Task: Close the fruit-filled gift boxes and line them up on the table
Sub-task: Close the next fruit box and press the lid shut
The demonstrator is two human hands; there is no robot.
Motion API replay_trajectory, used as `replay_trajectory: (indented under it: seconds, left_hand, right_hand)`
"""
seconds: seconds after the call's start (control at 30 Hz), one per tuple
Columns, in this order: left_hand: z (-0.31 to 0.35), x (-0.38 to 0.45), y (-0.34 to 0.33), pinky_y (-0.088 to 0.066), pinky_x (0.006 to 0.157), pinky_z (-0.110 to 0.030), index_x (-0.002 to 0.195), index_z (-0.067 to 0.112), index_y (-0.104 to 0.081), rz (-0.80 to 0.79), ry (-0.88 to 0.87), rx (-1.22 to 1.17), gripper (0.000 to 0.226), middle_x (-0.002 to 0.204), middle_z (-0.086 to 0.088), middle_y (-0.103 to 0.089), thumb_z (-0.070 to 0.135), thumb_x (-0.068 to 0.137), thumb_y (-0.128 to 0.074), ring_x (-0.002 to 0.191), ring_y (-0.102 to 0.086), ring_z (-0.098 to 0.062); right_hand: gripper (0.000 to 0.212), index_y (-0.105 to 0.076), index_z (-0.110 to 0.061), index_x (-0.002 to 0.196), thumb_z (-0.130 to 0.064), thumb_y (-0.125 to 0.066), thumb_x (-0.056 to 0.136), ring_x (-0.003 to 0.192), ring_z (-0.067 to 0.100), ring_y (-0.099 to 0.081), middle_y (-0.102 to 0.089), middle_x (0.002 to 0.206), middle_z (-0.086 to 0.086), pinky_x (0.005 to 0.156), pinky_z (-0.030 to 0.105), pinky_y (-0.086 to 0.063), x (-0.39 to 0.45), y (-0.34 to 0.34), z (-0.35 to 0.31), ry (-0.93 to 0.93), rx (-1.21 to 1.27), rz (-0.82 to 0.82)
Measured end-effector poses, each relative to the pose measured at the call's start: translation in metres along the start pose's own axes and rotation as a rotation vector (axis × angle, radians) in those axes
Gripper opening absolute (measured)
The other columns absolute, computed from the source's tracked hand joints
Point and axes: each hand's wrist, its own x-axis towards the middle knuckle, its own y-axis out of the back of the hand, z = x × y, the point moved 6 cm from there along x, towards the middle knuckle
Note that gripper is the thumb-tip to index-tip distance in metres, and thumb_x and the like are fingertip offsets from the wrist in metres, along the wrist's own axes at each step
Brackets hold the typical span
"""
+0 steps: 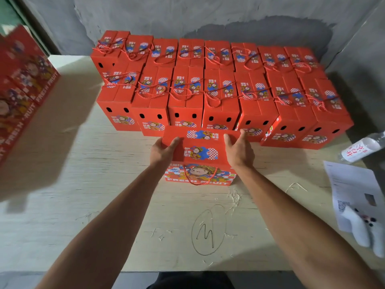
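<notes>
A red gift box (201, 155) with a cartoon print and "FRESH FRUIT" lettering stands on the table (104, 195), just in front of two rows of several closed red gift boxes (208, 90) with rope handles. My left hand (163, 151) grips the box's top left edge, thumb on the lid. My right hand (239, 151) holds its top right edge, fingers reaching over the far corner. The lid flaps lie flat and its red rope handle hangs down the front.
A blurred red gift box (23, 86) looms at the far left, above the table. A water bottle (362, 149) lies at the right edge, with a sheet of paper (354, 190) and white gloves (366, 232) nearer me. A grey wall stands behind the rows.
</notes>
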Motion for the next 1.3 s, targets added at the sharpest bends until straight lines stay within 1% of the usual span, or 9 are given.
replay_trajectory:
  seconds: [0.07,0.17,0.3,0.4,0.5,0.67,0.9,1.1,1.3]
  left_hand:
    - [0.004,-0.003,-0.001,-0.059,0.094,-0.047,0.146,0.022,-0.046,0.001,-0.054,0.066,0.087,0.134,-0.005,-0.063,0.068,0.078,-0.073,0.117,-0.066,-0.026]
    - [0.022,-0.007,-0.003,-0.050,0.103,-0.049,0.145,0.035,-0.047,0.108,-0.349,0.576,0.058,0.148,-0.005,-0.049,0.065,0.096,-0.055,0.130,-0.050,-0.027]
    - [0.048,-0.018,-0.024,-0.033,0.115,-0.052,0.133,0.019,-0.060,-0.030,-0.725,0.987,0.040,0.142,-0.002,-0.057,0.042,0.109,-0.036,0.134,-0.048,-0.025]
    - [0.076,-0.035,-0.025,-0.038,0.109,-0.051,0.107,0.015,-0.064,-0.054,-0.748,0.941,0.033,0.110,-0.004,-0.071,0.038,0.109,-0.040,0.106,-0.065,-0.027]
    - [0.113,-0.041,-0.013,-0.044,0.066,-0.032,0.064,0.016,-0.052,0.011,-0.785,0.884,0.041,0.055,0.001,-0.055,0.026,0.104,-0.051,0.046,-0.054,-0.023]
    - [0.115,-0.032,-0.019,-0.055,0.068,-0.028,0.084,0.016,-0.070,-0.477,-0.417,1.094,0.012,0.086,0.002,-0.067,0.021,0.096,-0.067,0.080,-0.065,-0.016]
    - [0.092,-0.037,-0.036,-0.055,0.094,-0.038,0.121,0.014,-0.067,-0.489,-0.309,1.112,0.027,0.123,-0.004,-0.064,0.031,0.101,-0.062,0.110,-0.064,-0.025]
    - [0.078,-0.033,-0.031,-0.058,0.094,-0.042,0.148,0.014,-0.037,-0.349,-0.325,1.013,0.070,0.137,-0.022,-0.052,0.013,0.090,-0.077,0.118,-0.061,-0.037]
    - [0.076,-0.015,-0.033,-0.059,0.083,-0.035,0.158,0.013,-0.017,-0.306,-0.204,1.088,0.093,0.127,-0.019,-0.061,0.027,0.090,-0.079,0.108,-0.065,-0.031]
  right_hand:
    - [0.054,-0.052,-0.013,0.141,-0.049,-0.057,0.100,0.121,0.030,-0.061,-0.061,0.139,0.011,0.087,0.042,-0.054,-0.006,0.005,-0.011,0.185,-0.050,0.108]
    - [0.028,-0.071,-0.011,0.102,-0.039,-0.065,0.098,0.109,0.029,-0.062,-0.068,0.121,0.008,0.087,0.038,-0.048,-0.015,0.011,-0.026,0.487,-0.161,0.230]
    - [0.039,-0.069,-0.008,0.092,-0.044,-0.056,0.100,0.090,0.025,-0.056,-0.063,0.094,0.006,0.083,0.040,-0.047,-0.026,0.009,-0.038,0.599,-0.271,0.139]
    - [0.040,-0.067,-0.009,0.086,-0.044,-0.058,0.101,0.080,0.023,-0.055,-0.060,0.083,0.004,0.075,0.040,-0.048,-0.028,0.024,-0.048,0.568,-0.178,0.103]
    - [0.049,-0.056,-0.018,0.056,-0.035,-0.060,0.102,0.042,0.013,-0.040,-0.042,0.051,-0.009,0.045,0.028,-0.036,-0.027,0.059,-0.063,0.595,0.024,0.177]
    - [0.066,-0.036,-0.025,0.040,-0.033,-0.063,0.099,0.027,0.002,-0.027,-0.033,0.034,-0.016,0.037,0.023,-0.031,-0.034,0.067,-0.066,0.676,0.046,-0.151]
    - [0.040,-0.062,-0.020,0.065,-0.048,-0.066,0.093,0.059,0.010,-0.057,-0.061,0.062,-0.002,0.059,0.030,-0.042,-0.060,0.042,-0.030,0.350,0.085,-0.578]
    - [0.032,-0.057,-0.018,0.104,-0.047,-0.067,0.095,0.071,0.014,-0.065,-0.067,0.088,0.000,0.063,0.030,-0.050,-0.046,0.050,-0.015,-0.031,0.281,-0.404]
    - [0.064,-0.051,-0.017,0.148,-0.034,-0.076,0.092,0.087,0.012,-0.068,-0.068,0.121,0.003,0.059,0.019,-0.044,-0.042,0.039,-0.016,-0.016,0.178,-0.467]
